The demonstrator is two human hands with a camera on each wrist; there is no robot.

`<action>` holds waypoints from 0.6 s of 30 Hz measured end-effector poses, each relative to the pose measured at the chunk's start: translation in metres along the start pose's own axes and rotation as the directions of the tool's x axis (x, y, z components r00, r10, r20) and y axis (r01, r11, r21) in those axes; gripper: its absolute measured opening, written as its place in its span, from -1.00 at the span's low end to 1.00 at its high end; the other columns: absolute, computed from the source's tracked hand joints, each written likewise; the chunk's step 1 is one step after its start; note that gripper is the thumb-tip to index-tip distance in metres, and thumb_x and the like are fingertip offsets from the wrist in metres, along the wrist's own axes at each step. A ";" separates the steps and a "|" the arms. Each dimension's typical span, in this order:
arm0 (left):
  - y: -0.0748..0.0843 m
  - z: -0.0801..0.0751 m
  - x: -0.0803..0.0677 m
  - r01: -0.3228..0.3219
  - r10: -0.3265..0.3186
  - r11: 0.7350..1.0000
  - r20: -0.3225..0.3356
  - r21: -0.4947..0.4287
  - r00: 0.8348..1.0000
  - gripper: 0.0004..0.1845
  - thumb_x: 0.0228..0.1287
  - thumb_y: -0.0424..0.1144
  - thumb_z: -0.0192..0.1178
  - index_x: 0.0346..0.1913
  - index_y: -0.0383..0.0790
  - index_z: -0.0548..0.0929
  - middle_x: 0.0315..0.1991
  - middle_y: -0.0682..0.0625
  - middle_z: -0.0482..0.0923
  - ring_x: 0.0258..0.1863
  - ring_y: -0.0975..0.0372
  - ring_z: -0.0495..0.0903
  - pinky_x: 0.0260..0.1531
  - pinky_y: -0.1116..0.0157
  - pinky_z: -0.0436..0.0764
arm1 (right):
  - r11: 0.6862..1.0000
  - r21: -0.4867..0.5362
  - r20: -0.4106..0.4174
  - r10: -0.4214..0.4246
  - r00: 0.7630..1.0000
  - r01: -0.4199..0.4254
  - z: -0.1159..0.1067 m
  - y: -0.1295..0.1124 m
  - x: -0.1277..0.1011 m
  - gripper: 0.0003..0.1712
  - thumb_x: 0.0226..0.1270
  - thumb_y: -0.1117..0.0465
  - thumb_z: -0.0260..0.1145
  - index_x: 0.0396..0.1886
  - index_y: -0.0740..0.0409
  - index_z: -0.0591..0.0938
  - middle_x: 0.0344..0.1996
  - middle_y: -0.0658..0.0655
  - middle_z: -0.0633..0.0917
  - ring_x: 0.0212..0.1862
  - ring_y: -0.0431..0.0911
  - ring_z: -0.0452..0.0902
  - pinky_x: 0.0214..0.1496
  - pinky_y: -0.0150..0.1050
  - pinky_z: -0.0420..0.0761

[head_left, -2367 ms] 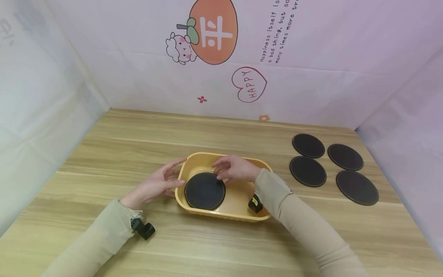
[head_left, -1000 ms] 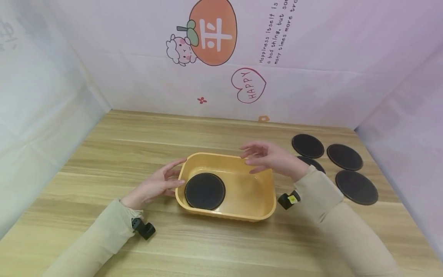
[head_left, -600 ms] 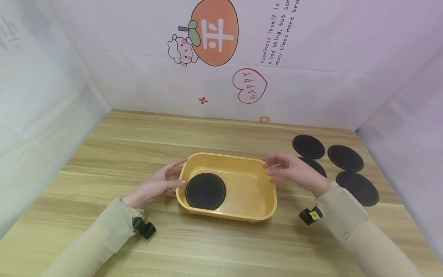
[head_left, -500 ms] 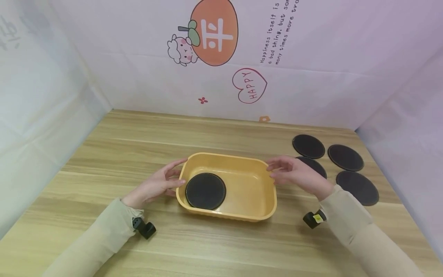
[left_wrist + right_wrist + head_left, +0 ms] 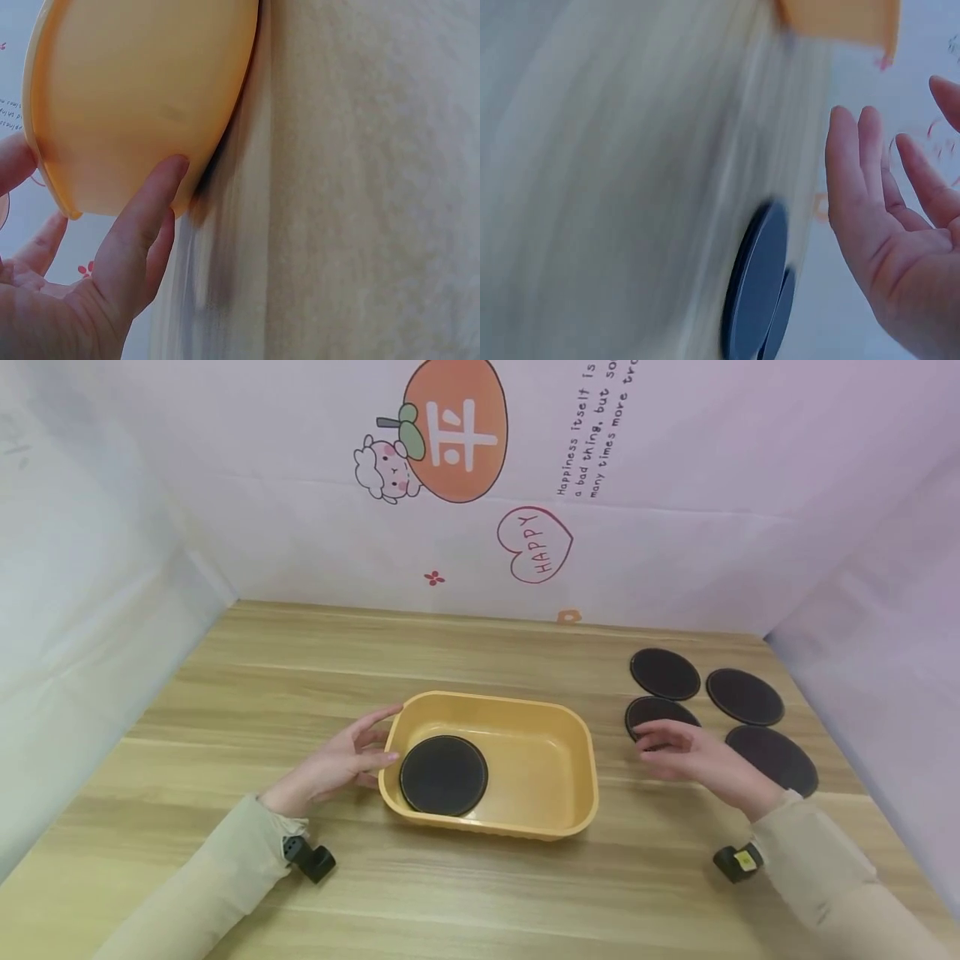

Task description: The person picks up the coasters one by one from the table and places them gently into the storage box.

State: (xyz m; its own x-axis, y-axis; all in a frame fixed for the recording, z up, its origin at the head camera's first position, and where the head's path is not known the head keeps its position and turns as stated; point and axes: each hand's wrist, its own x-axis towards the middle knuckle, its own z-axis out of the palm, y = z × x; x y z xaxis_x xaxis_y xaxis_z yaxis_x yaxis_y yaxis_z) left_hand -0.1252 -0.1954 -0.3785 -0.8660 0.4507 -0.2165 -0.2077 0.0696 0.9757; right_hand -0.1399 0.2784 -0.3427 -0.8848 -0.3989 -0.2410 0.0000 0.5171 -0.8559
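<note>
Currently, the left hand point(image 5: 333, 766) rested against the left end of the yellow tray point(image 5: 577, 752), fingers straight and relaxed, fingertips point(image 5: 166, 169) touching the tray's outer wall, nothing gripped. The left wrist view showed the same contact on the tray's curved side. The tray sat on the wooden surface point(image 5: 300, 677) near the middle, long side facing the person. One dark round coaster point(image 5: 443, 774) lay flat inside the tray at its left end, close to the left hand's fingertips but apart from them, with the wall between.

The right hand point(image 5: 701, 758) hovered to the right of the tray, well clear of its rim, fingers loosely spread and holding nothing. It was over the near edge of the front-left coaster point(image 5: 654, 713) of a group of four on the surface at the right; whether it touched that coaster could not be told. The right wrist view was blurred, showing an open palm beside the edges of two coasters. The other three lay flat just beside it: back-left coaster point(image 5: 664, 673), back-right coaster point(image 5: 745, 697), front-right coaster point(image 5: 776, 757), that last one partly hidden by the right hand.

Both sleeves were beige, a small black wrist camera point(image 5: 311, 861) under the left one.
</note>
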 end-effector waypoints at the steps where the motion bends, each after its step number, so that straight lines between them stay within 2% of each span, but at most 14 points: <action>1: 0.000 0.000 -0.001 0.001 -0.001 1.000 -0.002 -0.001 1.000 -0.17 0.30 -0.39 0.14 0.50 -0.16 -0.10 0.34 -0.47 0.06 0.03 0.00 0.53 -0.20 0.05 0.68 | 1.000 -0.021 -0.017 0.001 1.000 -0.002 -0.005 0.004 -0.004 -0.35 0.35 0.17 0.21 0.31 0.41 0.27 0.10 0.42 0.47 -0.07 -0.32 0.55 -0.07 -0.23 0.66; 5: 0.000 0.001 -0.001 -0.001 0.001 1.000 -0.005 -0.003 1.000 -0.16 0.30 -0.37 0.16 0.50 -0.16 -0.09 0.35 -0.47 0.04 0.02 0.03 0.53 -0.21 0.07 0.68 | 0.994 -0.107 -0.096 -0.014 0.995 0.003 -0.026 0.024 -0.020 -0.38 0.39 0.21 0.16 0.30 0.47 0.24 0.08 0.47 0.47 -0.13 -0.35 0.58 -0.15 -0.26 0.68; 8: 0.000 0.001 -0.002 -0.006 0.006 1.000 0.000 -0.012 1.000 -0.15 0.30 -0.37 0.16 0.50 -0.16 -0.10 0.35 -0.47 0.04 0.03 0.02 0.54 -0.20 0.07 0.68 | 0.972 -0.229 -0.165 0.004 0.986 -0.042 -0.043 0.039 -0.027 -0.37 0.40 0.18 0.16 0.31 0.47 0.24 0.09 0.50 0.48 -0.18 -0.49 0.52 -0.20 -0.38 0.64; 10: 0.001 0.002 -0.003 -0.007 0.007 1.000 0.001 -0.016 1.000 -0.15 0.30 -0.37 0.16 0.50 -0.17 -0.11 0.36 -0.47 0.03 0.03 0.02 0.54 -0.20 0.07 0.68 | 0.943 -0.317 -0.199 0.038 0.979 -0.101 -0.053 0.046 -0.030 -0.32 0.41 0.10 0.15 0.33 0.46 0.22 0.13 0.53 0.45 -0.08 -0.29 0.57 -0.08 -0.22 0.61; 12: 0.002 0.002 -0.003 -0.007 0.007 1.000 0.001 -0.016 1.000 -0.15 0.30 -0.37 0.16 0.50 -0.17 -0.11 0.35 -0.48 0.04 0.03 0.02 0.54 -0.20 0.07 0.68 | 0.899 -0.413 -0.225 0.056 0.973 -0.147 -0.063 0.053 -0.032 -0.28 0.41 0.01 0.13 0.34 0.44 0.22 0.19 0.58 0.36 0.10 0.02 0.51 0.07 -0.01 0.51; 13: 0.002 0.003 -0.003 -0.007 0.007 1.000 0.001 -0.014 1.000 -0.15 0.30 -0.37 0.16 0.50 -0.18 -0.11 0.36 -0.48 0.03 0.03 0.02 0.54 -0.19 0.07 0.68 | 0.874 -0.456 -0.233 0.061 0.971 -0.165 -0.068 0.056 -0.033 -0.25 0.42 -0.02 0.12 0.33 0.46 0.21 0.20 0.63 0.30 0.17 0.20 0.41 0.10 0.13 0.44; 15: 0.002 0.003 -0.003 -0.002 0.002 1.000 -0.002 -0.010 1.000 -0.15 0.30 -0.37 0.16 0.50 -0.18 -0.11 0.36 -0.48 0.04 0.03 0.02 0.54 -0.20 0.07 0.68 | 0.829 -0.530 -0.236 0.059 0.970 -0.179 -0.075 0.064 -0.035 -0.21 0.41 -0.07 0.11 0.33 0.48 0.19 0.21 0.72 0.19 0.18 0.57 0.09 0.05 0.42 0.24; 18: 0.003 0.003 -0.003 0.002 -0.002 1.000 -0.004 -0.009 1.000 -0.16 0.31 -0.38 0.15 0.50 -0.18 -0.11 0.36 -0.48 0.04 0.03 0.01 0.54 -0.19 0.07 0.68 | 0.753 -0.625 -0.227 0.077 0.971 -0.206 -0.083 0.077 -0.036 -0.12 0.37 -0.14 0.11 0.36 0.45 0.11 0.19 0.81 0.03 0.11 0.70 -0.03 0.00 0.53 0.14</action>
State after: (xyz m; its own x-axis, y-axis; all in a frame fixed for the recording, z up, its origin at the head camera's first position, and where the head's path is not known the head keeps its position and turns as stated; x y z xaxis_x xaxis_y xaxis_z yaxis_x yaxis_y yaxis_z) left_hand -0.1217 -0.1942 -0.3753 -0.8673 0.4473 -0.2184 -0.2134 0.0624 0.9750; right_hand -0.1463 0.3950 -0.3618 -0.9647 -0.1758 -0.1960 -0.1094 0.9447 -0.3090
